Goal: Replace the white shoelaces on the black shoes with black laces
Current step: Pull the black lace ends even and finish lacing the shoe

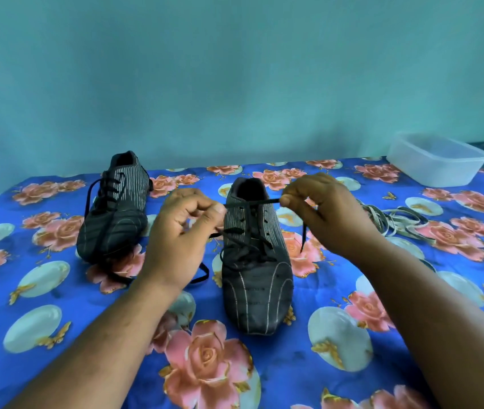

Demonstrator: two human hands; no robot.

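Nearest: two bare forearms reaching in over a desk (294, 379) draped in a blue cloth printed with pink roses and pale discs. Between them, a black shoe (257, 261) with thin pale stripes, toe pointing toward the viewer, opening away. Threaded through its eyelets, a black lace (246, 249), crossed several times up the front and pulled into a straight bar across the top pair of eyelets. Left hand (180, 234) just beside the shoe's left side, thumb and curled fingers pinching one lace end, with slack trailing down onto the cloth. Right hand (322, 209) just beside the shoe's right side, pinching the other end between thumb and forefinger, a short length hanging below. Further back on the left, a second black shoe (115, 208), already fitted with black lacing, loose ends on the cloth. Behind the right hand, a heap of white laces (394, 222). Farthest right, a clear plastic tub (437, 157) against a teal wall.
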